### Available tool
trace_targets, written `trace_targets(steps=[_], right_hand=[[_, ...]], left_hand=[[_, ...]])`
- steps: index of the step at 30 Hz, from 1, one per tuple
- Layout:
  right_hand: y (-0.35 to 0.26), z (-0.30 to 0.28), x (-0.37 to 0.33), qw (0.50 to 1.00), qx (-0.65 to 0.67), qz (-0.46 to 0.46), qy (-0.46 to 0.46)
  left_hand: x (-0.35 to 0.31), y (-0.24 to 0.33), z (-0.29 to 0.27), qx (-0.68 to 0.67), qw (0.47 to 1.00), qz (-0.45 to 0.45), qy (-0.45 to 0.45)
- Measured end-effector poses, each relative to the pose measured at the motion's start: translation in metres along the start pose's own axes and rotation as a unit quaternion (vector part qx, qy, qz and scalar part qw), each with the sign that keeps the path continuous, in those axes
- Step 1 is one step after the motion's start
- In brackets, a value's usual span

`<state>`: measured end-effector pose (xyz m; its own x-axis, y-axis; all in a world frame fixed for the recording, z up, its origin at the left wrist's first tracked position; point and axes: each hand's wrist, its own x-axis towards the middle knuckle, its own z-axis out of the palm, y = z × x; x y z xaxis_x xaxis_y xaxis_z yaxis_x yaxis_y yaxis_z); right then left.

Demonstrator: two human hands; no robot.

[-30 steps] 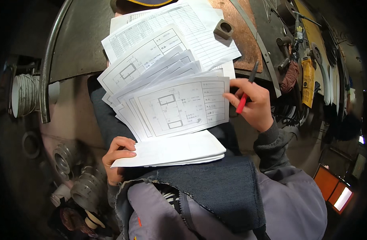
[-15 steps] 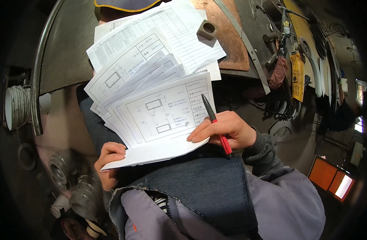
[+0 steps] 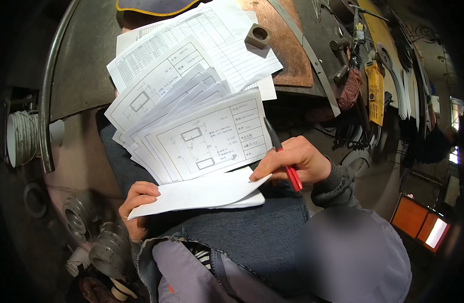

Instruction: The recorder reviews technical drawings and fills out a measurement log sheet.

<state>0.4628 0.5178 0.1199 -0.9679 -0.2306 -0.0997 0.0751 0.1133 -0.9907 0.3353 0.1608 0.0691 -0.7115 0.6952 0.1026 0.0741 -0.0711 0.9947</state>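
A fanned stack of drawing sheets [image 3: 177,164] lies across my lap and up to the table edge, its near ends folded over toward me. My left hand [image 3: 139,203] is closed on the left end of the folded part, fingers on top. Between the thumb and fingers of my right hand [image 3: 303,160] is the corner of a blank white folded-over sheet [image 3: 206,189], raised off the folds under it. That hand also keeps a black and red marker pen [image 3: 293,177], tilted, tip pointing away from me. The uppermost drawing shows rectangular outlines and handwritten notes.
On the table [image 3: 85,65], a square metal block with a round hole [image 3: 258,36] rests on a table-form sheet [image 3: 219,43]. A metal strip [image 3: 307,50], a yellow angle grinder [image 3: 375,93] and a red-patterned cloth [image 3: 351,90] lie right. Metal rings [image 3: 108,250] stand lower left.
My right hand has moved a little right, with the pen. The folded sheet's right corner is lifted and now parts from the folds beneath. My left hand stays nearly still.
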Motion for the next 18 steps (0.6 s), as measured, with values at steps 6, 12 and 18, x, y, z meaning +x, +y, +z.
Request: trace_targets(steps=[6, 12, 18], right_hand=[[-0.001, 0.0, 0.004, 0.998, -0.032, -0.044, 0.029], [0.001, -0.003, 0.002, 0.998, -0.015, -0.031, 0.053], [-0.001, -0.014, -0.002, 0.991, 0.007, 0.041, 0.124]], left_hand=[[0.0, 0.0, -0.001, 0.016, 1.0, -0.007, -0.002], [0.001, 0.001, -0.002, 0.007, 1.0, -0.014, -0.007], [-0.001, -0.001, -0.006, 0.021, 0.999, -0.013, -0.03]])
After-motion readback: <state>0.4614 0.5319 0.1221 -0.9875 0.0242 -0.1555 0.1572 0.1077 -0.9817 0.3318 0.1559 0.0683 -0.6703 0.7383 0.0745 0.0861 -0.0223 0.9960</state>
